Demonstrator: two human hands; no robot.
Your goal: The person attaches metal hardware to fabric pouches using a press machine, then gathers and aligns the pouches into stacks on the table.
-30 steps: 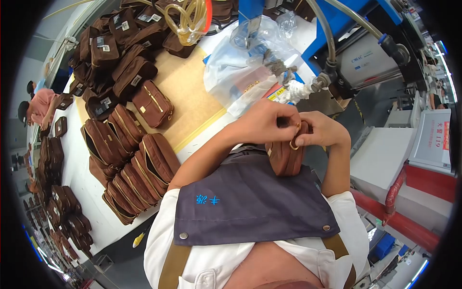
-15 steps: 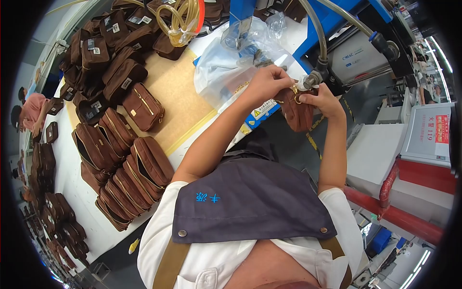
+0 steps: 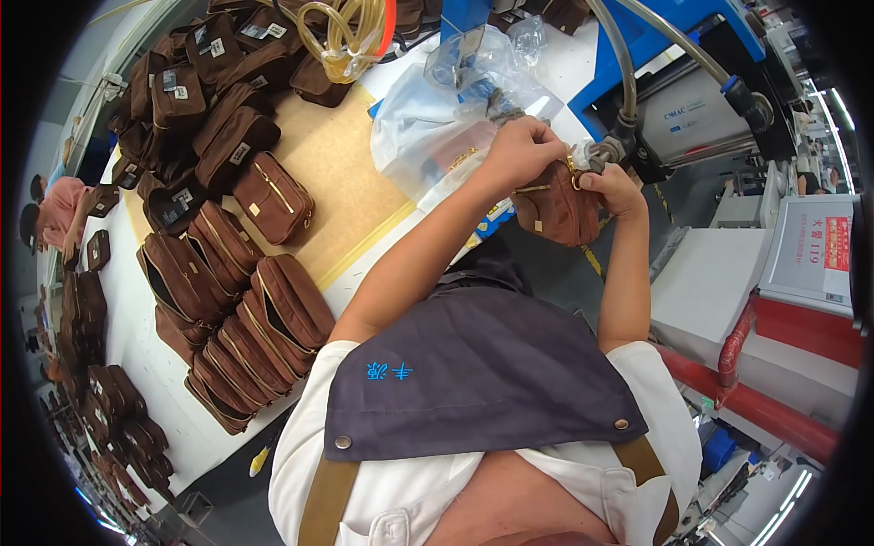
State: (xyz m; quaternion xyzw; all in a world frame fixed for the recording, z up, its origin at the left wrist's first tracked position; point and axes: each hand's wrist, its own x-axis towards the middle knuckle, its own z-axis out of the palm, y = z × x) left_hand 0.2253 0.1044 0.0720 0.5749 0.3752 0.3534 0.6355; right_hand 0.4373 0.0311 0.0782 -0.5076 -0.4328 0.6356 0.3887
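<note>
At the press, a small brown zippered bag (image 3: 557, 217) hangs between my two hands. My left hand (image 3: 525, 153) is closed in a pinch at the bag's upper edge, and its fingertips are partly hidden. My right hand (image 3: 619, 191) grips the bag's other side, its thumb beside a gold-coloured metal ring (image 3: 575, 180). A metal fitting of the press (image 3: 605, 153) with clear plastic wrapped on it sits just above the bag. Clear plastic bags (image 3: 428, 127) lie on the table beyond my left forearm.
A blue-framed press with a silver cylinder (image 3: 696, 118) stands at the upper right. Another brown bag (image 3: 273, 197) lies on the table, near several standing open bags (image 3: 259, 332) and a dark heap (image 3: 196, 100). Coiled yellow tubing (image 3: 346, 41) hangs above. A co-worker (image 3: 68, 214) is at far left.
The bag has turned and shifted slightly left, showing more of its front and a small gold-coloured plate. My left hand has moved slightly; both hands stay closed on the bag.
</note>
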